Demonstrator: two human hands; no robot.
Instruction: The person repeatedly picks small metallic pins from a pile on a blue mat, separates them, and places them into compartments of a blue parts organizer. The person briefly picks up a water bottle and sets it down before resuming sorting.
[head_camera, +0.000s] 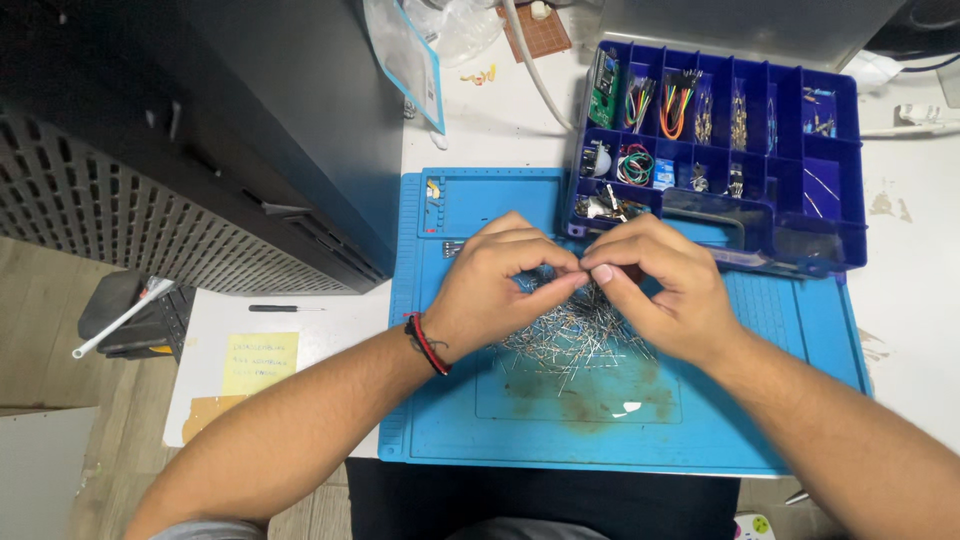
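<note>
Both hands, L (495, 285) & R (655, 280), pinched, fingertips meeting.

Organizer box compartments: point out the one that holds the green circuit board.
It is the far-left compartment of the back row in the blue organizer box, holding the green circuit board. The compartments beside it hold coloured jumper wires instead.

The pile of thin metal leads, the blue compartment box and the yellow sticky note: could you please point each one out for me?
pile of thin metal leads (585, 340), head view, on the middle of the heap.
blue compartment box (845, 150), head view, on its right wall.
yellow sticky note (260, 362), head view, on the paper's centre.
</note>
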